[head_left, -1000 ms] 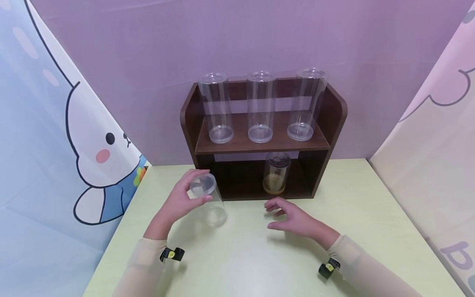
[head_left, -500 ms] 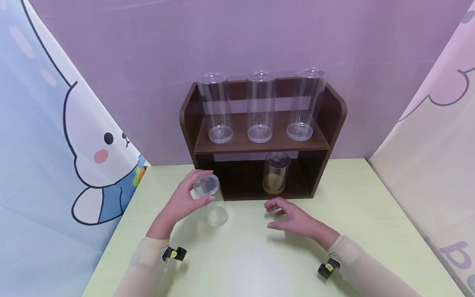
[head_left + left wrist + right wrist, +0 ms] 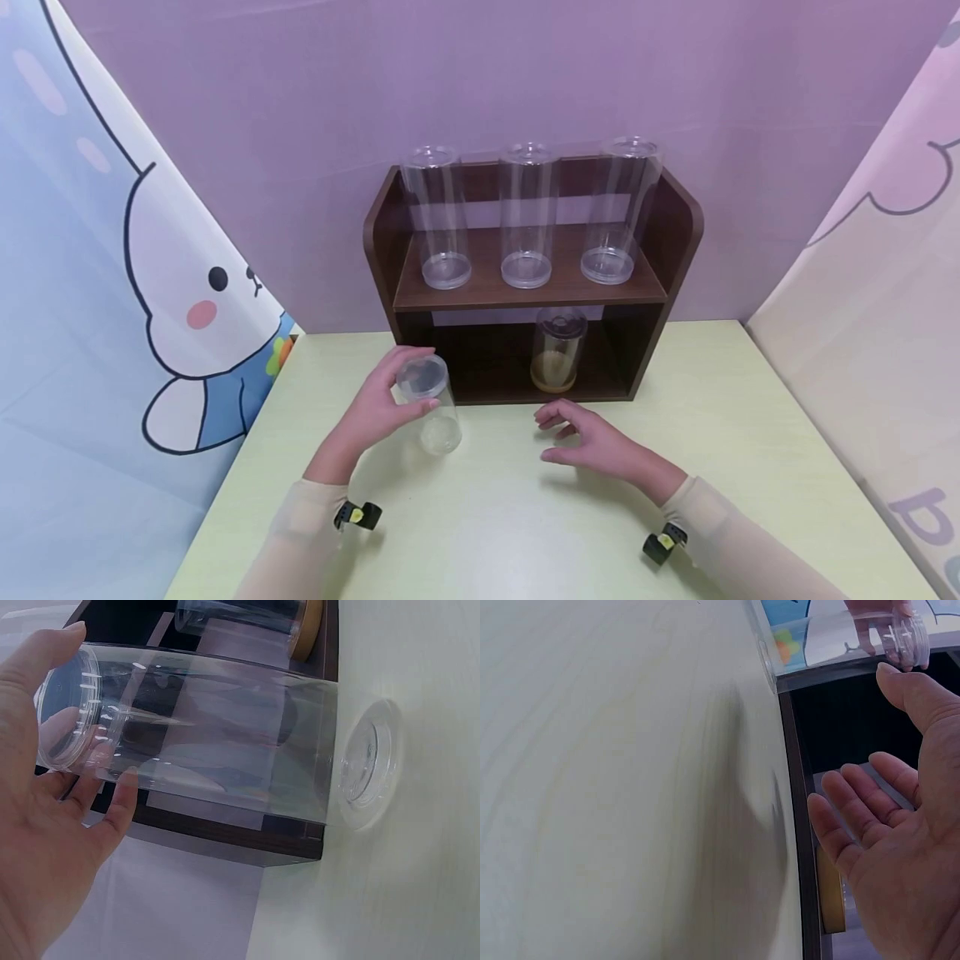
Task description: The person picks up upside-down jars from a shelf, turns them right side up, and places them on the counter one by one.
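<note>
My left hand (image 3: 378, 408) holds a clear plastic canister (image 3: 440, 429) around its lidded top, fingers and thumb on opposite sides. In the head view the canister stands in front of the shelf's lower left corner, leaning slightly. The left wrist view shows it as see-through, with a clear round shape (image 3: 370, 763) just off its lower end at the tabletop. My right hand (image 3: 588, 442) is empty, fingers loosely bent, in front of the lower shelf. Nearest to it is a clear jar (image 3: 557, 354) with a tan bottom, standing inside the lower compartment.
A dark brown two-tier shelf (image 3: 525, 300) stands at the back of the pale table (image 3: 495, 533). Three tall clear canisters, left (image 3: 446, 271), middle (image 3: 527, 271) and right (image 3: 607, 265), stand on its upper tier. A purple curtain (image 3: 480, 75) hangs behind.
My left hand and the canister have shifted slightly to the right, and the canister's top now leans less to the left. The right hand has stayed in place.
</note>
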Demonstrator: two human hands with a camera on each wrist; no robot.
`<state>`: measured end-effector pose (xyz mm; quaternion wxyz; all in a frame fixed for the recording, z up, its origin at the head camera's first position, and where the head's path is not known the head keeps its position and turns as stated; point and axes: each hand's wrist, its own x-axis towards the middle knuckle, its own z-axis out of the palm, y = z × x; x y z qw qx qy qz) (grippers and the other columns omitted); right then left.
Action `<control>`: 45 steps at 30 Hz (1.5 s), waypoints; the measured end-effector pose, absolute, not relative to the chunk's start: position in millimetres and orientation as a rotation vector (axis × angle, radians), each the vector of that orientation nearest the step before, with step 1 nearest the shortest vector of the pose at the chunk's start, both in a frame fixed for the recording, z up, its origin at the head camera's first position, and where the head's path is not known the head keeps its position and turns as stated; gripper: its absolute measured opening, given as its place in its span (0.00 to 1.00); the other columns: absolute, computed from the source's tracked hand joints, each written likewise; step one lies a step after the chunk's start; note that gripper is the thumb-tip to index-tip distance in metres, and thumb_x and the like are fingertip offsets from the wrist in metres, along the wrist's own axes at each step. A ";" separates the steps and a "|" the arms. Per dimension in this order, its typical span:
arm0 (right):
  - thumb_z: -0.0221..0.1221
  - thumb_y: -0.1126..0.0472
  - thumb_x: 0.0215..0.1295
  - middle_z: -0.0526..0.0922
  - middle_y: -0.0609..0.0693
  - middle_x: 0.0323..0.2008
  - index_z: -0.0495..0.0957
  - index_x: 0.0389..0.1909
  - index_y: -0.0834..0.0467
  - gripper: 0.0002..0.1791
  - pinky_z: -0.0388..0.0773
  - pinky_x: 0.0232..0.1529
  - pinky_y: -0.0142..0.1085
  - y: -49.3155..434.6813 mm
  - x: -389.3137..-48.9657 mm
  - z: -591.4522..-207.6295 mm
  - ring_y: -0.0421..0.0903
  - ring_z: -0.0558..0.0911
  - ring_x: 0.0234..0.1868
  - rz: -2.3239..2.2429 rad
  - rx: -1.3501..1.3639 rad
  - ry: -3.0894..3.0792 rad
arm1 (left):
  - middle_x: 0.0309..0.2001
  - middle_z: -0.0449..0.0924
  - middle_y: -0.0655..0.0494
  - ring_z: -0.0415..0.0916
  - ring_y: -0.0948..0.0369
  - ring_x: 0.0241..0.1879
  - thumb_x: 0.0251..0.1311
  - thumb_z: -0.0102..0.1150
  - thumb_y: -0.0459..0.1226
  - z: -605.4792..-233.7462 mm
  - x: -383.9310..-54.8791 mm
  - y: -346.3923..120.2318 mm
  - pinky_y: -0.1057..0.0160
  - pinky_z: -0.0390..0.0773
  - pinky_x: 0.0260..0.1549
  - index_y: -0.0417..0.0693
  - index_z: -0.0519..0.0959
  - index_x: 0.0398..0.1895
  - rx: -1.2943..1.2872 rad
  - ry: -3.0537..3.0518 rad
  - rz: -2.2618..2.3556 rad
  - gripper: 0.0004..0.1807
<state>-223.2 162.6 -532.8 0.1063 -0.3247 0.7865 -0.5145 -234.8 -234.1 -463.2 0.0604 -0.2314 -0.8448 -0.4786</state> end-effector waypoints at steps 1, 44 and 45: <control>0.77 0.60 0.70 0.82 0.66 0.61 0.77 0.66 0.62 0.29 0.81 0.66 0.60 162.4 -223.3 -533.0 0.63 0.82 0.64 -1.514 -0.957 2.318 | 0.70 0.75 0.58 0.72 0.54 0.71 0.61 0.84 0.37 -463.8 -234.6 -233.4 0.33 0.73 0.71 0.61 0.76 0.77 -0.706 -2.547 -1.456 0.41; 0.77 0.57 0.71 0.83 0.65 0.60 0.77 0.66 0.65 0.30 0.83 0.64 0.58 162.9 -223.1 -535.6 0.67 0.82 0.61 -1.505 -0.955 2.322 | 0.72 0.77 0.51 0.73 0.52 0.69 0.63 0.80 0.30 -466.6 -227.8 -237.1 0.49 0.76 0.68 0.51 0.74 0.78 -0.680 -2.414 -1.515 0.40; 0.77 0.57 0.71 0.83 0.65 0.60 0.76 0.66 0.66 0.31 0.83 0.64 0.58 162.8 -223.1 -535.5 0.67 0.82 0.61 -1.505 -0.955 2.321 | 0.72 0.77 0.50 0.73 0.52 0.69 0.64 0.79 0.29 -466.5 -227.7 -238.5 0.52 0.76 0.69 0.49 0.74 0.78 -0.685 -2.401 -1.528 0.39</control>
